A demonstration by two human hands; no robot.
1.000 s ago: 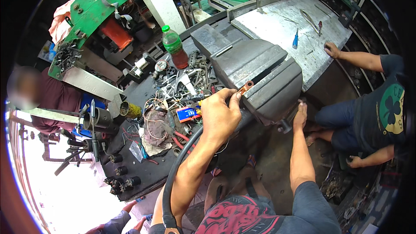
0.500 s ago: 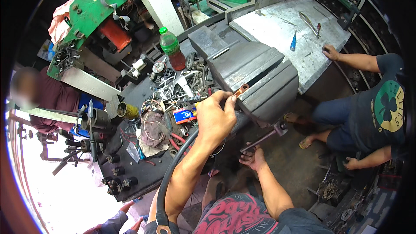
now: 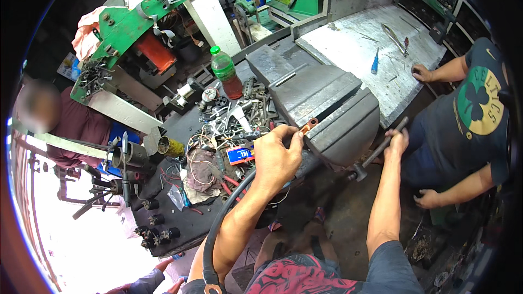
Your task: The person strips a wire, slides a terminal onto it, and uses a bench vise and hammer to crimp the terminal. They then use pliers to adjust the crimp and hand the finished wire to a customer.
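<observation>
My left hand [image 3: 278,155] is closed, thumb and fingers pinching a copper cable lug [image 3: 309,126] at the jaws of a large grey bench vise [image 3: 318,90]. A thick black cable [image 3: 210,239] runs back along my left forearm and has another copper ring lug [image 3: 212,288] at its far end. Whether the jaws touch the pinched lug I cannot tell. My right hand [image 3: 396,141] is wrapped around the vise handle [image 3: 377,153], a metal bar slanting up to the right from the screw head [image 3: 358,172].
Loose metal tools and parts [image 3: 239,111], a bottle with a green cap [image 3: 226,73], a rag [image 3: 204,170] and a blue-and-red box [image 3: 239,155] crowd the bench left of the vise. A blue screwdriver [image 3: 375,61] lies on the metal tabletop; a co-worker [image 3: 463,114] stands close at right.
My right hand has moved up and right, going from open fingers below the vise handle to a grip on it. The handle has swung round to slant up rightward. The left hand still pinches the lug.
</observation>
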